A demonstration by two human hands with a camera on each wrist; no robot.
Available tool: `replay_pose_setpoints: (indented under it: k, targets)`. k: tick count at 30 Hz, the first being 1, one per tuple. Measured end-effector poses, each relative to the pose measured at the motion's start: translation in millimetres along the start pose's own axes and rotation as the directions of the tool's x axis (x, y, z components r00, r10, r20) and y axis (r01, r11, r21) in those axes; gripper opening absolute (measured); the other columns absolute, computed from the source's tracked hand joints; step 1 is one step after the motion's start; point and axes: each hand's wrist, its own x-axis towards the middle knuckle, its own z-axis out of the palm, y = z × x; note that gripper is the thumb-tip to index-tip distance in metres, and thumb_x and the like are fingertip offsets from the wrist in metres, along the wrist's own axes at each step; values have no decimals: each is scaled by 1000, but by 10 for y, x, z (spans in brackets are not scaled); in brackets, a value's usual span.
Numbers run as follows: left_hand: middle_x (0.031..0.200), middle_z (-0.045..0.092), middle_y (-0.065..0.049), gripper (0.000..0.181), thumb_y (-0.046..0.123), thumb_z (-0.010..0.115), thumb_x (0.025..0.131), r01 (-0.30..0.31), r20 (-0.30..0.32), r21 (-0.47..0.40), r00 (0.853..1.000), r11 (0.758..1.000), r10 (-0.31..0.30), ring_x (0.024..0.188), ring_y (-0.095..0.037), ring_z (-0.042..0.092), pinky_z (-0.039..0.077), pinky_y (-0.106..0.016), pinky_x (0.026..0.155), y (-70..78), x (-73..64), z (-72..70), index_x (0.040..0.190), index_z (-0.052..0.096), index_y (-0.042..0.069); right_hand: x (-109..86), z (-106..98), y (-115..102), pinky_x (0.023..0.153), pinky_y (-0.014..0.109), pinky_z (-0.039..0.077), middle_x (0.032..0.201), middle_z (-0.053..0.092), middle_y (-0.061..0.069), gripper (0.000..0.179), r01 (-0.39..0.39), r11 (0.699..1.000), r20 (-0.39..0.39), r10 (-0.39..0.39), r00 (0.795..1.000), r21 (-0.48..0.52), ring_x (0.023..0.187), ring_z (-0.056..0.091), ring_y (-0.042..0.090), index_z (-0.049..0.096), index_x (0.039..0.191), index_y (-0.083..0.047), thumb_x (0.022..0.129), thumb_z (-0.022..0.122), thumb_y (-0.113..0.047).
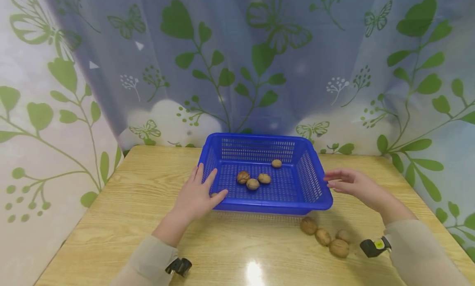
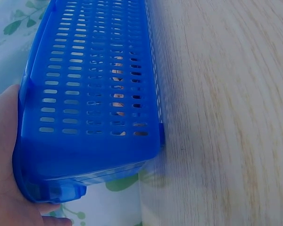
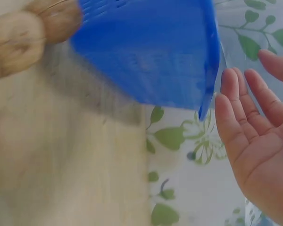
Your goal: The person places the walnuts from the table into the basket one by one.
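I have the left hand (image 1: 194,199) with fingers spread over the basket's left side, not curled round it, at eight o'clock of the blue basket (image 1: 259,206). Inside it lie a few walnuts (image 1: 252,184), and towards half past four are the loose walnuts (image 1: 339,248). At three o'clock my right hand (image 1: 356,186) is almost straight-fingered and holds nothing, so one-sided pushing could, I think, slide the basket and scatter them.
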Motion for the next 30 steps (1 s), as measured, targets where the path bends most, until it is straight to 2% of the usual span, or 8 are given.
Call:
replay_pose_setpoints:
  k: [5, 10, 14, 23, 27, 30]
  targets:
    - [148, 16, -30, 78, 63, 41, 89, -3, -1, -11, 1000, 1000, 3, 138, -42, 11, 26, -56, 104, -4, -2, 15, 145, 35, 9, -262, -21, 173, 84, 21, 47, 130, 48, 27, 46, -20, 1000, -20, 20, 1000, -2, 103, 56, 1, 42, 132, 8, 97, 52, -20]
    - [148, 17, -30, 78, 64, 40, 89, -6, -11, -9, 1000, 1000, 6, 137, -42, 12, 26, -56, 104, -17, -9, 15, 145, 35, 9, -437, -32, 313, 83, 21, 48, 129, 48, 27, 43, -30, 999, -30, 30, 999, -12, 103, 57, 1, 43, 132, 6, 97, 50, -19]
    - [148, 18, -30, 78, 64, 40, 89, -8, -7, 1, 1000, 1000, 8, 137, -42, 13, 27, -55, 103, -15, -7, 21, 145, 36, 9, -557, -17, 365, 82, 22, 47, 130, 47, 28, 44, -76, 997, -27, 75, 997, -23, 103, 57, 2, 42, 133, 5, 98, 50, -21]
    - [148, 17, -30, 78, 63, 41, 89, -7, -15, -10, 1000, 1000, 7, 137, -42, 12, 27, -56, 103, -15, -5, 28, 145, 35, 9, -767, 80, 569, 82, 21, 44, 135, 44, 26, 47, -163, 986, 58, 161, 985, 25, 106, 53, -2, 39, 136, 4, 99, 47, -22]
    - [148, 18, -30, 78, 63, 41, 89, -11, -22, -11, 1000, 1000, 11, 137, -42, 12, 27, -55, 103, -18, -2, 27, 145, 35, 9, -817, 147, 675, 84, 18, 42, 134, 44, 28, 44, -142, 988, 98, 136, 986, 55, 107, 51, -4, 41, 135, 7, 98, 48, -18]
    - [148, 17, -30, 78, 63, 41, 89, -9, -17, -19, 1000, 1000, 9, 137, -42, 12, 27, -56, 104, -13, -1, 24, 145, 35, 9, -825, 191, 736, 85, 17, 41, 131, 44, 32, 42, -78, 995, 124, 69, 990, 68, 108, 52, -1, 41, 133, 10, 98, 47, -12]
